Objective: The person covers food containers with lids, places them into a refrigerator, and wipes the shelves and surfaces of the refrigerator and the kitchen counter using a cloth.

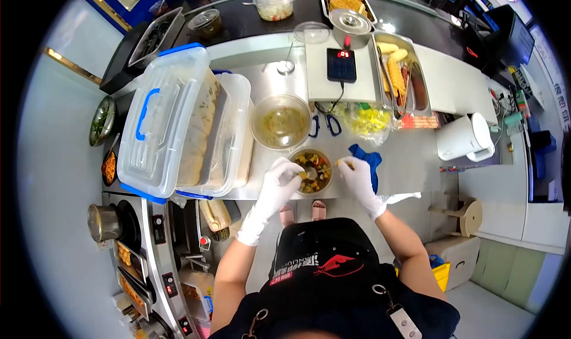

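Food bowl sits at the counter's front edge, near mid-length, filled with mixed pieces. Left hand, white-gloved, is at its left rim; fingers nearly closed, a yellow piece pinched at the tips. Right hand, also gloved, is just beside the right rim, fingers curled and close together; whether they grip anything cannot be told. Large bowl stands behind, towards the left; scissors lie behind; blue cloth lies beside the right hand.
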Motion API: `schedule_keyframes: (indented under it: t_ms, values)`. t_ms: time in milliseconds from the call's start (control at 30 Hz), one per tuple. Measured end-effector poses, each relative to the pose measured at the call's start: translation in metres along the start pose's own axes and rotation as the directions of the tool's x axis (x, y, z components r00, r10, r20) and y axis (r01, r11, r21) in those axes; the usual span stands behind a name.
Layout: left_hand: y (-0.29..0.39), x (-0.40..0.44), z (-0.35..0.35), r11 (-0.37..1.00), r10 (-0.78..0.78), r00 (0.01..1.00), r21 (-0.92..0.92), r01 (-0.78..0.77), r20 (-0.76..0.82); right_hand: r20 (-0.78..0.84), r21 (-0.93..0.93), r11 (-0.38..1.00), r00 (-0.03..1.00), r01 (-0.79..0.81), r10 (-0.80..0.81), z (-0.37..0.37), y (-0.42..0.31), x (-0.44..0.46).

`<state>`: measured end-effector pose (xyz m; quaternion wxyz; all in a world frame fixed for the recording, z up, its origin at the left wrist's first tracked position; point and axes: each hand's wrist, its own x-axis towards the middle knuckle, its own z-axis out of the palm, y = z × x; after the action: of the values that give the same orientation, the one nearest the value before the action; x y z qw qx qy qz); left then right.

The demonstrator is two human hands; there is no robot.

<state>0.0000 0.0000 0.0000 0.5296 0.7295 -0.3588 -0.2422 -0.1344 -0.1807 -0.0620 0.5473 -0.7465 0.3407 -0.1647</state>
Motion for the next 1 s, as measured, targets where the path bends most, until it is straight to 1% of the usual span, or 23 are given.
schedule_keyframes:
  t_ms: [33, 67, 100, 133, 167, 200, 233, 267, 300, 333, 367, 400, 500, 533, 667, 733, 767, 833, 900, 933, 967, 1000]
  values:
    - [0.023, -0.001, -0.004, 0.997, 0.045, 0.999, -0.058, -0.045, -0.013, -0.025, -0.007, 0.997, 0.997, 0.072, -0.073, 0.003, 0.005, -0.004]
    - [0.046, -0.003, -0.008, 0.989, 0.090, 0.996, -0.114, -0.092, -0.028, -0.021, -0.008, 0.994, 0.994, 0.105, -0.105, 0.005, 0.009, -0.007]
    - [0.072, 0.006, -0.016, 0.956, 0.275, 0.960, -0.092, -0.279, -0.058, -0.024, -0.106, 0.981, 0.986, 0.160, -0.164, -0.006, -0.002, 0.003]
    - [0.099, 0.002, -0.027, 0.908, 0.416, 0.907, -0.031, -0.419, -0.060, -0.038, -0.133, 0.955, 0.961, 0.266, -0.274, -0.003, -0.002, 0.000]
    - [0.129, -0.006, -0.037, 0.886, 0.449, 0.893, -0.107, -0.451, -0.044, -0.051, -0.157, 0.916, 0.924, 0.368, -0.380, 0.001, -0.001, -0.003]
    - [0.159, -0.016, -0.050, 0.878, 0.463, 0.886, -0.151, -0.454, 0.031, -0.020, -0.186, 0.889, 0.903, 0.419, -0.429, 0.004, -0.001, -0.006]
    - [0.172, -0.019, -0.053, 0.811, 0.549, 0.833, -0.284, -0.511, 0.073, 0.024, -0.235, 0.836, 0.863, 0.496, -0.505, 0.002, -0.004, -0.006]
    - [0.186, -0.023, -0.059, 0.779, 0.596, 0.783, -0.367, -0.509, 0.179, 0.073, -0.277, 0.815, 0.856, 0.510, -0.511, 0.001, -0.008, -0.008]
    - [0.195, -0.026, -0.059, 0.708, 0.653, 0.736, -0.489, -0.508, 0.180, 0.121, -0.316, 0.793, 0.851, 0.522, -0.512, 0.002, -0.010, -0.010]
    - [0.203, -0.027, -0.057, 0.625, 0.729, 0.673, -0.527, -0.576, 0.129, 0.141, -0.346, 0.731, 0.803, 0.588, -0.580, 0.004, -0.008, -0.010]
    - [0.208, -0.027, -0.053, 0.532, 0.796, 0.601, -0.559, -0.635, 0.075, 0.171, -0.383, 0.699, 0.790, 0.604, -0.589, 0.004, -0.008, -0.012]
    - [0.210, -0.025, -0.046, 0.435, 0.849, 0.529, -0.574, -0.694, 0.005, 0.186, -0.383, 0.685, 0.778, 0.620, -0.600, 0.005, -0.008, -0.012]
    - [0.223, -0.029, -0.053, 0.432, 0.856, 0.513, -0.625, -0.650, 0.058, 0.227, -0.395, 0.652, 0.757, 0.647, -0.613, 0.004, -0.004, -0.017]
    - [0.220, -0.031, -0.044, 0.380, 0.865, 0.502, -0.637, -0.670, -0.013, 0.239, -0.400, 0.641, 0.750, 0.655, -0.617, 0.004, -0.004, -0.017]
    - [0.218, -0.033, -0.041, 0.298, 0.876, 0.478, -0.706, -0.642, -0.065, 0.238, -0.400, 0.641, 0.750, 0.655, -0.617, 0.005, -0.001, -0.020]
    - [0.220, -0.030, -0.047, 0.312, 0.895, 0.446, -0.750, -0.583, 0.026, 0.229, -0.388, 0.644, 0.746, 0.659, -0.625, 0.006, 0.000, -0.020]
    - [0.221, -0.026, -0.057, 0.345, 0.902, 0.416, -0.768, -0.540, 0.112, 0.237, -0.395, 0.642, 0.748, 0.657, -0.620, 0.006, 0.000, -0.020]
    - [0.220, -0.028, -0.060, 0.387, 0.880, 0.448, -0.784, -0.486, 0.157, 0.251, -0.407, 0.639, 0.752, 0.653, -0.610, 0.005, -0.002, -0.022]
    - [0.216, -0.035, -0.053, 0.393, 0.820, 0.567, -0.796, -0.460, 0.078, 0.258, -0.388, 0.643, 0.748, 0.660, -0.612, 0.005, -0.001, -0.022]
    - [0.211, -0.038, -0.057, 0.455, 0.781, 0.620, -0.750, -0.480, 0.077, 0.254, -0.382, 0.650, 0.751, 0.657, -0.609, 0.005, 0.000, -0.023]
    - [0.208, -0.031, -0.062, 0.504, 0.757, 0.636, -0.753, -0.423, 0.150, 0.264, -0.380, 0.648, 0.748, 0.660, -0.608, 0.004, 0.001, -0.025]
    - [0.200, -0.035, -0.060, 0.581, 0.658, 0.749, -0.685, -0.439, 0.078, 0.268, -0.381, 0.649, 0.750, 0.659, -0.604, 0.004, 0.001, -0.025]
